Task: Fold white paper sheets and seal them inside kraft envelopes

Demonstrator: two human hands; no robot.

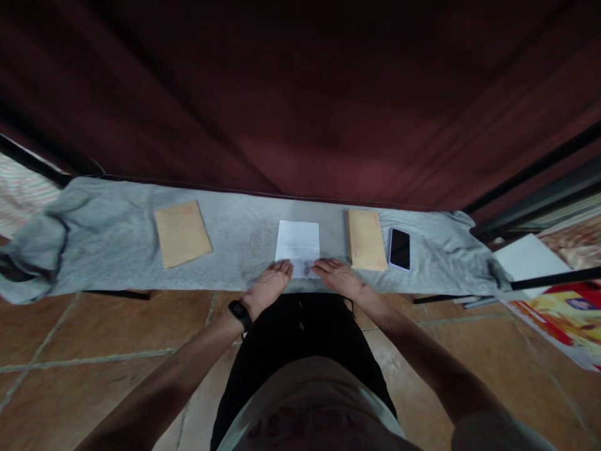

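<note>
A white sheet of paper (297,241) with faint creases lies in the middle of the grey cloth. My left hand (271,285) is at its near left corner, fingers together on the edge. At the near right corner, my right hand (342,279) holds the paper in the same way. Both thumbs are hard to make out. Right of the paper is a thick stack of brown envelopes (367,240), close to my right hand. A single brown envelope (183,234) lies apart on the left, slightly turned.
A phone (400,249) with a dark screen lies right of the stack. Grey cloth (235,241) covers the narrow table, against a dark red curtain (310,144). Black metal bars (539,166) and a red printed box (563,316) are at the right.
</note>
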